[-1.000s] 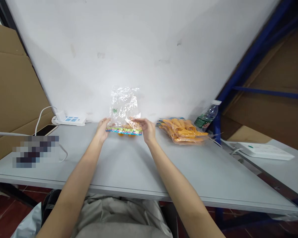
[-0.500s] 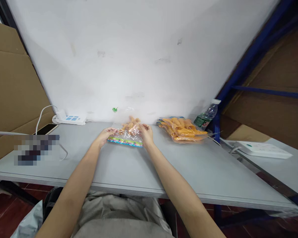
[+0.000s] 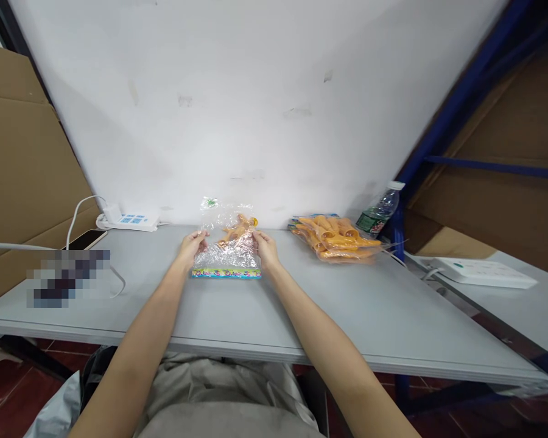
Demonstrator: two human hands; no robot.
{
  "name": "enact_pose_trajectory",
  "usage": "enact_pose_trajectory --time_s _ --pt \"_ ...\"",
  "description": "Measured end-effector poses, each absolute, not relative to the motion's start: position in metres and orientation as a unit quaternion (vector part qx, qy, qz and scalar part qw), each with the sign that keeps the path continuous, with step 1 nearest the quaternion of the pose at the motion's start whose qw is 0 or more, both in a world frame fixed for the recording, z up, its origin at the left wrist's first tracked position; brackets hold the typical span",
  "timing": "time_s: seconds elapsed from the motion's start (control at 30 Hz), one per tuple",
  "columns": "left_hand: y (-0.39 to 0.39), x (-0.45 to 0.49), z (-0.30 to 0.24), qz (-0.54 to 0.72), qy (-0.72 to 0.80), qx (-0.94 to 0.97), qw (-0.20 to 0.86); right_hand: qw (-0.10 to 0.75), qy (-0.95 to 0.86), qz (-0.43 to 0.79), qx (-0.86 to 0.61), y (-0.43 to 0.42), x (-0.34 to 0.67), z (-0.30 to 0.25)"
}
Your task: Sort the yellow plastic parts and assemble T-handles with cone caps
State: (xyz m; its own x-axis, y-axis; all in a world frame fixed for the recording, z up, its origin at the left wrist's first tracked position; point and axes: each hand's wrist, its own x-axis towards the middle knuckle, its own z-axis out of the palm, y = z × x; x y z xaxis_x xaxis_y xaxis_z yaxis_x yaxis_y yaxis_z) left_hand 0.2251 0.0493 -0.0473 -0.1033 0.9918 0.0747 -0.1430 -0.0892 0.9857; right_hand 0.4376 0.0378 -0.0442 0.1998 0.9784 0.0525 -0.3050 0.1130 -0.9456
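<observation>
A clear plastic bag [image 3: 228, 258] with a colourful printed strip along its near edge is stretched between my two hands above the grey table. Inside or behind its film shows an orange-tan toy-like piece [image 3: 237, 230]; its exact kind is unclear. My left hand [image 3: 193, 248] pinches the bag's left side with closed fingers. On the opposite side, my right hand [image 3: 265, 248] grips the bag's edge close to the orange piece. To the right lies a pile of bagged orange pieces [image 3: 331, 237], untouched by either hand.
A plastic bottle [image 3: 380, 210] leans behind the bagged pile. At the left are a power strip [image 3: 134, 221], a phone [image 3: 87, 239], a white cable and a blurred patch. Another white power strip [image 3: 484, 272] lies on the right-hand surface. A white wall [image 3: 265, 109] rises behind the table [image 3: 338, 316].
The bag has been spread wider and flatter between my hands, its printed strip now straighter and slightly nearer me. The bagged pile has stayed in place.
</observation>
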Motion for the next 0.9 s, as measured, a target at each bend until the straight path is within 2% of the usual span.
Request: enact_pose_trajectory --time_s 0.43,0.57,0.8,0.9 --pt "0.044 0.229 -0.042 0.546 0.457 0.478 0.515 0.649 -0.38 0.483 -0.448 0.036 0.44 -0.043" --pt "0.044 0.229 -0.041 0.593 0.457 0.463 0.474 0.653 -0.381 0.487 -0.438 0.037 0.438 -0.043" --pt "0.049 0.23 -0.05 0.602 0.439 0.493 0.449 0.69 -0.369 0.457 -0.424 0.04 0.439 -0.043" --pt "0.052 0.231 -0.053 0.601 0.469 0.522 0.383 0.707 -0.366 0.433 -0.422 0.041 0.44 -0.045"
